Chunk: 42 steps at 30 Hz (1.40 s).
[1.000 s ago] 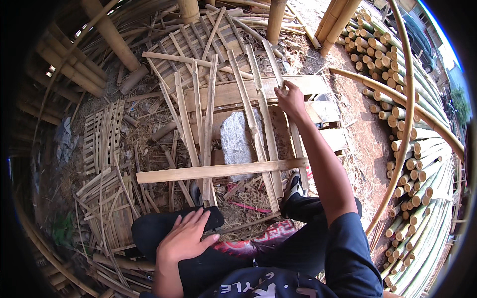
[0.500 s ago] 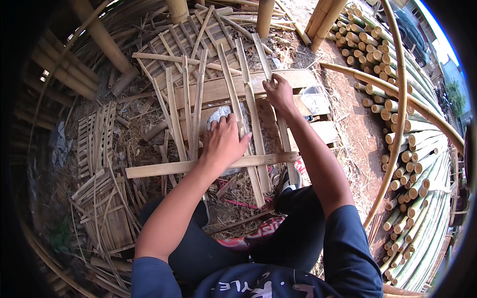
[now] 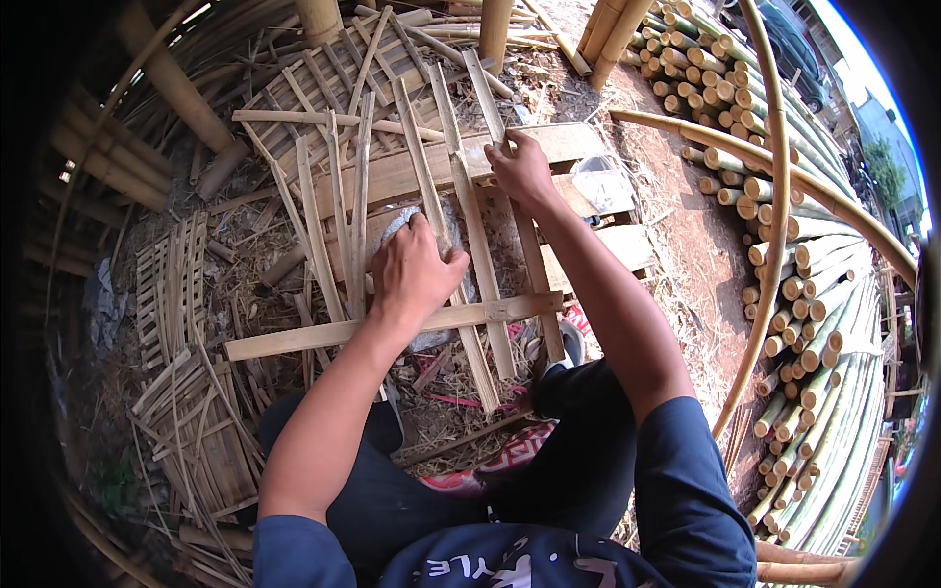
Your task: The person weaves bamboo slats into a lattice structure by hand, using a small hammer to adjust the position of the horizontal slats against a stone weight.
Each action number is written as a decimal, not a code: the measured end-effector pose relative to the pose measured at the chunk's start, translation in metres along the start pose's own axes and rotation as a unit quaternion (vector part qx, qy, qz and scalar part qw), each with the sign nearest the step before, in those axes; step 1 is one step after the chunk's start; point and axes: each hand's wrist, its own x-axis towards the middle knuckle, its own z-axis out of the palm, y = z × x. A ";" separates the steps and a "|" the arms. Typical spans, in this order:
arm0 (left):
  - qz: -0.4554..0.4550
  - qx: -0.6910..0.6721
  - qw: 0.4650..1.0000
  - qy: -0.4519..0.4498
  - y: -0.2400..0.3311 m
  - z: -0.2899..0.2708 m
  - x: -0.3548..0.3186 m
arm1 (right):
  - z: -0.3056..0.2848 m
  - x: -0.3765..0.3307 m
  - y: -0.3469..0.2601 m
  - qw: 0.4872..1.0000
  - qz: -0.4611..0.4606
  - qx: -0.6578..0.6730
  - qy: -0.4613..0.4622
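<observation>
Several long bamboo slats [image 3: 343,211] lie side by side on the ground in front of me, crossed by a flat horizontal slat [image 3: 294,339] near my knees and a wider board [image 3: 392,176] farther off. My left hand [image 3: 414,272] presses down on one upright slat [image 3: 423,162] just above the near cross slat, fingers curled over it. Farther away, at the wider board, my right hand [image 3: 522,169] pinches another slat [image 3: 484,83]. I sit with dark-trousered legs [image 3: 578,441] folded under the work.
Stacked cut bamboo poles [image 3: 784,255] fill the right side, with a long curved bamboo pole [image 3: 774,176] arching over them. Woven bamboo panels [image 3: 172,284] and loose strips lie at the left. Thick bamboo posts [image 3: 176,88] stand at the back. A sandal [image 3: 573,338] sits by my right knee.
My left hand rose from my thigh onto the slats above the near cross slat. My right hand stayed gripping its slat at the far board.
</observation>
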 end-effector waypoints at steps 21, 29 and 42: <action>0.060 0.076 0.991 0.088 -0.017 0.020 0.000 | 0.003 0.004 -0.004 0.981 0.089 0.163 -0.053; 0.067 0.015 0.996 0.064 -0.015 0.018 0.006 | 0.002 0.004 -0.003 0.978 0.088 0.181 -0.053; 0.046 -0.030 0.998 -0.011 -0.022 0.002 0.014 | -0.006 0.008 0.000 0.977 0.112 0.173 -0.059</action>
